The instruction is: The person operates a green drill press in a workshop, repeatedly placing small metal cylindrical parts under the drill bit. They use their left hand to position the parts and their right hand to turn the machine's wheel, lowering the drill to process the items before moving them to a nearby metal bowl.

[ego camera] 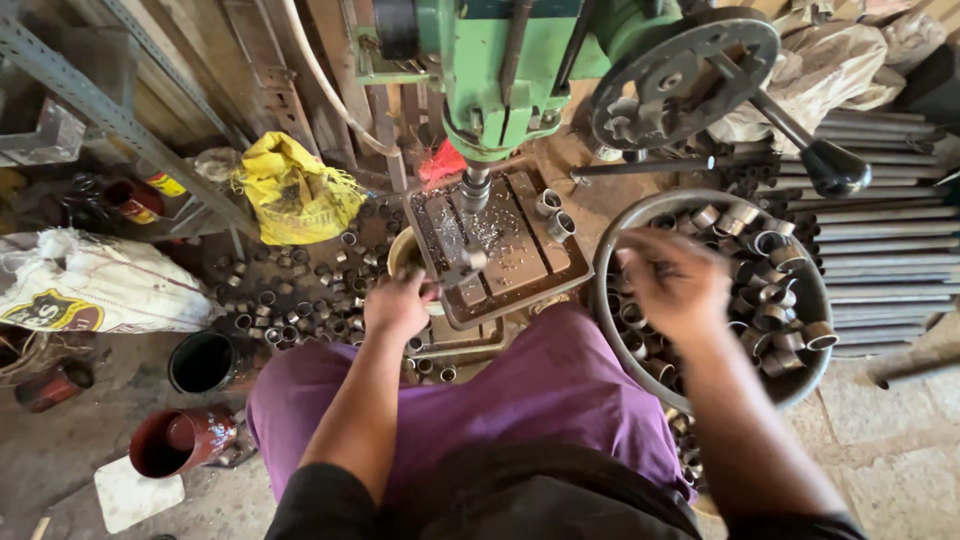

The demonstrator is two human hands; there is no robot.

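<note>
My left hand (398,303) rests at the front left corner of the drill press table (520,262), fingers curled near a small metal clamp piece (462,265); whether it grips that piece is unclear. Above the table hangs the drill chuck (475,188) of the green drill press (515,75). Two short metal rings (553,214) sit on the table's far right. My right hand (675,283), blurred, hovers over a round metal basin (815,380) filled with several short pipe rings, fingers spread downward into them.
Many loose rings (290,300) litter the floor at left, near a yellow bag (293,195), a white sack (95,285), a black cup (202,362) and a red mug (180,440). Long metal rods (880,240) lie stacked at right. The feed handle (825,160) juts out.
</note>
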